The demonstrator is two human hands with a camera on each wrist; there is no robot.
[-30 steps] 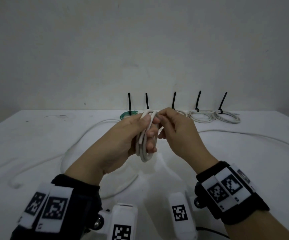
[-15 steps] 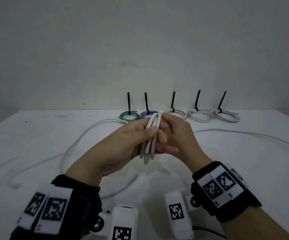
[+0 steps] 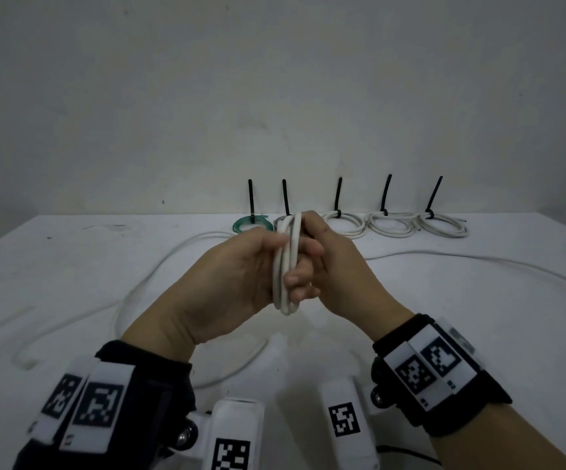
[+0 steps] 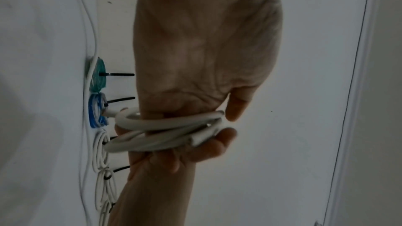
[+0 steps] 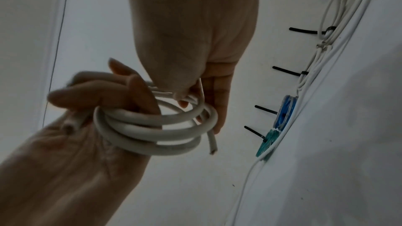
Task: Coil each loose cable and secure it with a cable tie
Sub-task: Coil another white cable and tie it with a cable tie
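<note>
A white cable wound into a small coil (image 3: 286, 266) is held upright above the table, between both hands. My left hand (image 3: 261, 262) grips its near side, thumb on top and fingers curled through the loops. From behind, my right hand (image 3: 329, 259) holds the far side of the coil with curled fingers. In the right wrist view the coil (image 5: 156, 126) shows about three loops, and a cut free end (image 5: 212, 143) sticks out below my right hand (image 5: 208, 102). The left wrist view has the coil (image 4: 165, 130) lying across my left hand (image 4: 228, 123).
Tied coils line the table's back edge, each with an upright black cable tie: green (image 3: 252, 224), blue (image 3: 279, 222) partly hidden, and three white ones (image 3: 390, 225). Long loose white cables trail across the table at left (image 3: 159, 266) and right (image 3: 461, 259).
The coil has turned more upright and risen slightly. My right hand slid from the coil's top down behind it, and my left hand's fingers closed tighter round the loops.
</note>
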